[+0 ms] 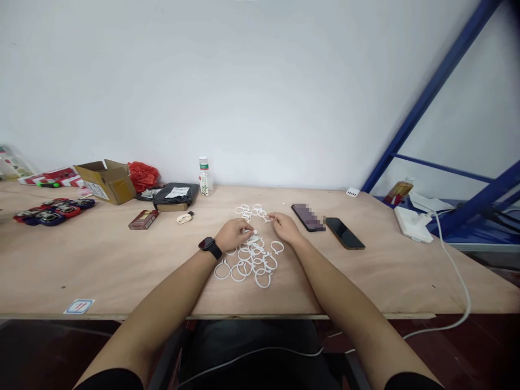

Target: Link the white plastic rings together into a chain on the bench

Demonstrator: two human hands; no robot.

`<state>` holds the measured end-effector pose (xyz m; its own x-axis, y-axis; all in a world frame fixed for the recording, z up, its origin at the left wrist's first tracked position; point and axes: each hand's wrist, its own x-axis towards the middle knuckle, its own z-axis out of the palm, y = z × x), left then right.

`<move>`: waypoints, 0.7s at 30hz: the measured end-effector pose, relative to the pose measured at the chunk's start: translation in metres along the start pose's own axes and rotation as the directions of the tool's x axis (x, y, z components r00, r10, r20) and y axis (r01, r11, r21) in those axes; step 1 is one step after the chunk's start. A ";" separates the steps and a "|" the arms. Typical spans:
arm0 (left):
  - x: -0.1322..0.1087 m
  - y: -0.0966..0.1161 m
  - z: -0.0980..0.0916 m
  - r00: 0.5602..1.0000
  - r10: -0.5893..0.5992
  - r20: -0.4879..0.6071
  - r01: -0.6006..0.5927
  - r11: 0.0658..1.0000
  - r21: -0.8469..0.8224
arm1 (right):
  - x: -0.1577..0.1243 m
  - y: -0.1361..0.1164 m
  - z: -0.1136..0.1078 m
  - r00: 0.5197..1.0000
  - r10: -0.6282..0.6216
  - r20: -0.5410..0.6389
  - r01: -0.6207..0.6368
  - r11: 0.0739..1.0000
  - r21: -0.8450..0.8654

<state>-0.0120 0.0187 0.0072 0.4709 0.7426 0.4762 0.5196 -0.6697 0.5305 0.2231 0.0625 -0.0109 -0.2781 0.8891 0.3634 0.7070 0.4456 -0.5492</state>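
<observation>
Many white plastic rings with small tabs lie on the wooden table. A larger loose pile (252,260) spreads between my forearms, and a smaller group (244,210) sits farther back, beyond my hands. My left hand (234,234), with a black watch on its wrist, is closed in a pinch on a white ring (254,232) at the back of the larger pile. My right hand (284,226) pinches another white ring (267,218) at the right side of the smaller group. Part of each held ring is hidden by the fingers.
Two phones (344,233) (309,218) lie to the right, beside a white power adapter (413,224). Leftward are a red box (143,219), a small cream case (184,218), a black package (175,194) and an open carton (106,181). A bottle (203,177) stands near the wall.
</observation>
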 end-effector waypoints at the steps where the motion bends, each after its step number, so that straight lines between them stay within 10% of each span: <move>1: 0.000 0.000 -0.001 0.999 -0.002 0.041 0.002 1.000 -0.003 | 0.000 0.005 -0.002 1.000 0.003 0.026 0.000 0.996 -0.089; 9: 0.000 0.003 0.004 0.999 -0.036 -0.002 0.036 0.999 -0.004 | -0.003 -0.006 0.000 0.991 0.018 0.129 0.018 0.961 -0.275; 21: 0.001 -0.010 0.010 0.984 0.085 -0.157 -0.085 0.996 0.005 | -0.013 -0.040 0.015 0.983 -0.153 0.099 0.094 0.891 0.445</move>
<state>-0.0095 0.0255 -0.0046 0.3956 0.6744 0.6235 0.4814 -0.7304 0.4846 0.1887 0.0346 -0.0047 -0.4464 0.8162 0.3668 0.3142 0.5268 -0.7897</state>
